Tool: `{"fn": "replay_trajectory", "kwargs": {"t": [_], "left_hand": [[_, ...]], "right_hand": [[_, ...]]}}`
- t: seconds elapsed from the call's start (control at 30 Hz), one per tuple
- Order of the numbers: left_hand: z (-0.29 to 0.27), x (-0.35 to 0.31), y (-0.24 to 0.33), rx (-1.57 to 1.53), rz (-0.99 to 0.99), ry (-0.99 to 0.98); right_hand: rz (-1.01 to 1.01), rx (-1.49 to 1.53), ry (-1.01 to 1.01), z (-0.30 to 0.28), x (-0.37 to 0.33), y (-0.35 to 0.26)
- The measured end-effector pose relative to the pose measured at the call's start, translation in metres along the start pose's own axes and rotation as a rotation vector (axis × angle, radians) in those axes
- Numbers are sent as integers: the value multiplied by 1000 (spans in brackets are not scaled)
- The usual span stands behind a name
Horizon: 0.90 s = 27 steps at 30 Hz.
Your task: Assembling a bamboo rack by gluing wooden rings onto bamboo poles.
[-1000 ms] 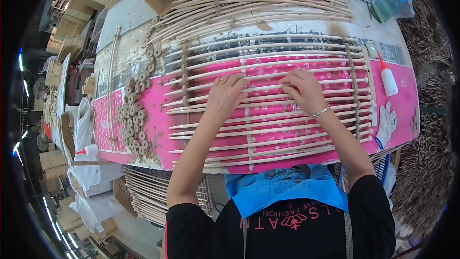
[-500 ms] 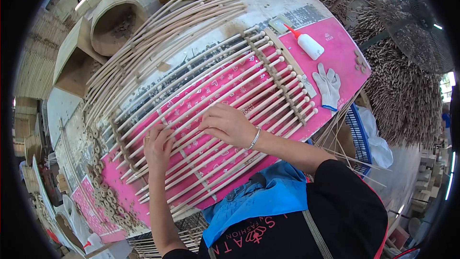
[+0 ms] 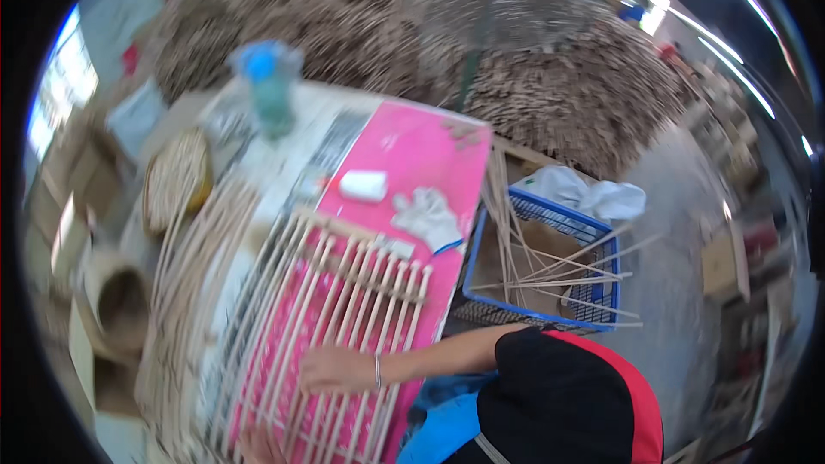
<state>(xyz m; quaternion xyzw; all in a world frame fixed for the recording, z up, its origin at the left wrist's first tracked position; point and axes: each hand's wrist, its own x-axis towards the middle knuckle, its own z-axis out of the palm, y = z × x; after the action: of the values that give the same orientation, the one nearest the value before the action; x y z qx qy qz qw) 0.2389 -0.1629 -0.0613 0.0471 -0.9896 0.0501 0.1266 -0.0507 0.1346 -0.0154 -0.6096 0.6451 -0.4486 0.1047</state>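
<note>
Pale wooden rods with round knob ends lie side by side across a pink printed sheet. A brown crosspiece runs across them near the knobs. My right hand rests over the middle of the rods, its fingers bent together; whatever they pinch is hidden under the hand. Only part of my left hand shows at the lower edge, over the rods' lower part, smeared by motion. Beyond the knobs lie a white squeeze bottle and a white glove.
A blue plastic basket holding loose thin sticks stands off the table's right edge. Bent rods lie to the left, beside a yellow tub of small pale pieces. Bundled brown sticks and a fan stand behind.
The view has swung to the right and upward, blurring the picture and bringing the basket fully in. My hands now sit lower in the picture, the left mostly cut off, both still over the rods.
</note>
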Motion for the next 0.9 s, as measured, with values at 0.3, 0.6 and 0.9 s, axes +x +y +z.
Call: {"fn": "replay_trajectory", "kwargs": {"t": [0.3, 0.6, 0.9], "left_hand": [[-64, 13, 38, -627, -283, 88], [-137, -172, 87, -660, -868, 807], [-240, -323, 374, 202, -1713, 1121]], "right_hand": [[104, 133, 127, -20, -54, -18], [-176, 243, -128, 13, -58, -11], [-109, 423, -470, 28, -3, -98]]}}
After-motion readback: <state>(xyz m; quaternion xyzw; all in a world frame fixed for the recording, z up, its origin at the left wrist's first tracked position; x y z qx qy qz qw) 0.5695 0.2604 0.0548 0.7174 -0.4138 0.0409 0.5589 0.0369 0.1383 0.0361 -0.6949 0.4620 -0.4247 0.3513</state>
